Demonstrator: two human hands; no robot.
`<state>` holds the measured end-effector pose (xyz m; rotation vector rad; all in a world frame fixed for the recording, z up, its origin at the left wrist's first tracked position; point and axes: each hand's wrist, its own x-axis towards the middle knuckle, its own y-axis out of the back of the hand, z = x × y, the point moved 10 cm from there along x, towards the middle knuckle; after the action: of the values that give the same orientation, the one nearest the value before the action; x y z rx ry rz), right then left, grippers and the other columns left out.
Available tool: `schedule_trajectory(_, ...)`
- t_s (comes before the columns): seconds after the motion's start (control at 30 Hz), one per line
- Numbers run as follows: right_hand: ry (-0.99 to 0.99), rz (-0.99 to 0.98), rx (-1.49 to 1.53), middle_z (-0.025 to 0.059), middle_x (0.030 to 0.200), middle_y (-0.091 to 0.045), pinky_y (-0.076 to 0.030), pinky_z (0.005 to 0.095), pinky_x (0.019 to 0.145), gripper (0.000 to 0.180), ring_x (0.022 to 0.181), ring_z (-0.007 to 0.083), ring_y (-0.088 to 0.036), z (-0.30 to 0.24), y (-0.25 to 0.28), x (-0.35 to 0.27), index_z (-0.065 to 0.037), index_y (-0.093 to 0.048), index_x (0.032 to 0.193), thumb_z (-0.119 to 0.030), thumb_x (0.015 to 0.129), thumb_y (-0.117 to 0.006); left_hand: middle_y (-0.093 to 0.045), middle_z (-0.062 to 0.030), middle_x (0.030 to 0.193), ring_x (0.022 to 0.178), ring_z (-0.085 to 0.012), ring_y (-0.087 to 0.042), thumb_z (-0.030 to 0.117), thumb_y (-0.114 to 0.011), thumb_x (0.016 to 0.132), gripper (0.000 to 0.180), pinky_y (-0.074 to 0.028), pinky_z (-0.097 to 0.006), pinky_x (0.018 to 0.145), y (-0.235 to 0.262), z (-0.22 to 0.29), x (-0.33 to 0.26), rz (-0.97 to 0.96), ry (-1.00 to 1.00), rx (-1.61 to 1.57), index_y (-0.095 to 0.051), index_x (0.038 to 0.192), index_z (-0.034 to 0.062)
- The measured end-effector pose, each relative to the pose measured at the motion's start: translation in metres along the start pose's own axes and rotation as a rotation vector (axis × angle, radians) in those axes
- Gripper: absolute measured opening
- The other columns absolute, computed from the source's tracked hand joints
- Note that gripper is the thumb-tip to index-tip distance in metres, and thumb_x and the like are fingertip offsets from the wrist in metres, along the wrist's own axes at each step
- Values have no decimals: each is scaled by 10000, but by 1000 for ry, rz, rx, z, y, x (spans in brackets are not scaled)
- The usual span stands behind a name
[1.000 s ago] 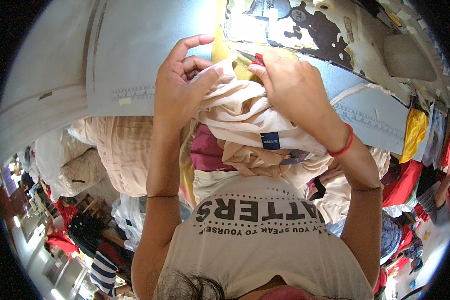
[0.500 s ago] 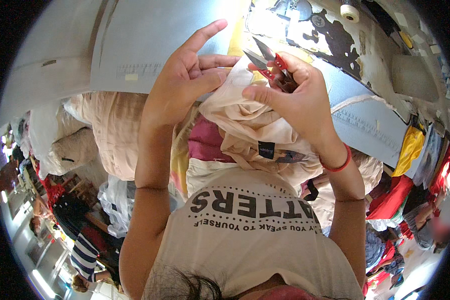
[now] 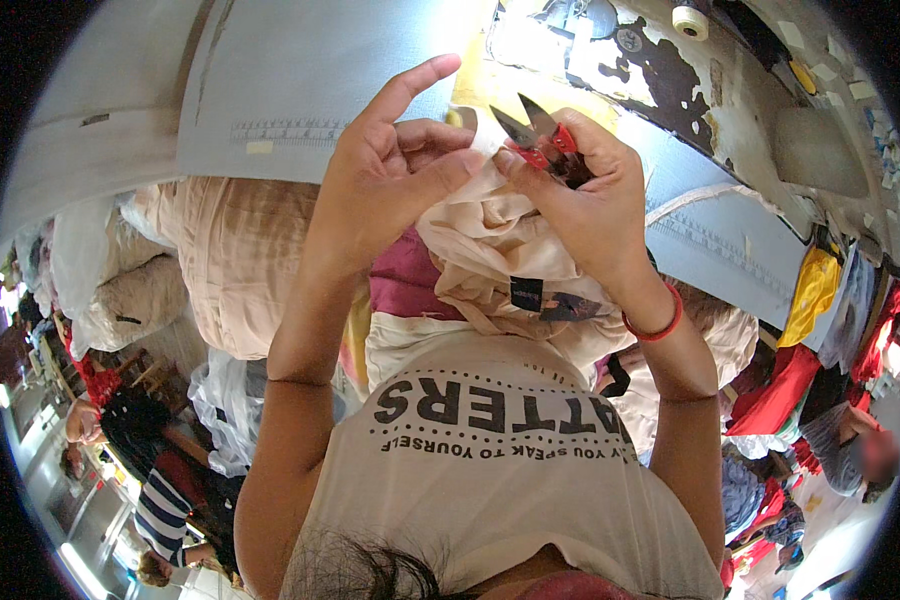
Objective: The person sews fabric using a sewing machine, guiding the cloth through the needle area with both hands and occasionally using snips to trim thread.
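Note:
A cream cloth garment (image 3: 490,240) is bunched over my lap, its upper edge raised between my two hands. My left hand (image 3: 390,165) pinches that edge between thumb and bent fingers, with the index finger stretched up and away. Thread snips (image 3: 533,157) with red handles and dark pointed blades sit in my right hand (image 3: 605,195), the blades apart and pointing up and left. My right thumb tip is against the cloth edge, close to my left fingertips. A small black label (image 3: 526,294) shows on the lower part of the garment.
Ahead lies a pale blue-grey work table (image 3: 280,80) with ruler markings. A thread cone (image 3: 690,22) stands at the far right. Bundled peach cloth (image 3: 240,260) is at my left, maroon cloth (image 3: 405,275) beneath the garment. Yellow cloth (image 3: 812,295) hangs at right. Other people are farther off.
My left hand has shifted right along the cloth, nearer to my right hand. The snips have moved slightly lower and turned a little, blades still apart.

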<state>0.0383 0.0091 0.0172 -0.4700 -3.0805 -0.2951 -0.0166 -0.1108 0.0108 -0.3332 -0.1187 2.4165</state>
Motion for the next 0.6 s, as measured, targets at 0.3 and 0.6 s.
schedule_trajectory(0.3,-63,73,75,43,659,-568,-408,212,490,172,539,66,-523,-14,27,-15,-28,-533,995,-64,829,-556,-635,-69,824,772,-68,-561,-43,-617,738,687,-443,-194,719,-3,1,3,149,-137,83,-299,1339,55)
schedule_trajectory(0.6,101,-25,-352,143,616,-551,-419,384,490,235,573,334,-572,-38,11,-24,-25,-391,959,-238,888,-458,-630,-98,837,779,-93,-583,-114,-517,770,812,-450,-196,713,-21,20,-9,202,-328,189,-14,1388,37)
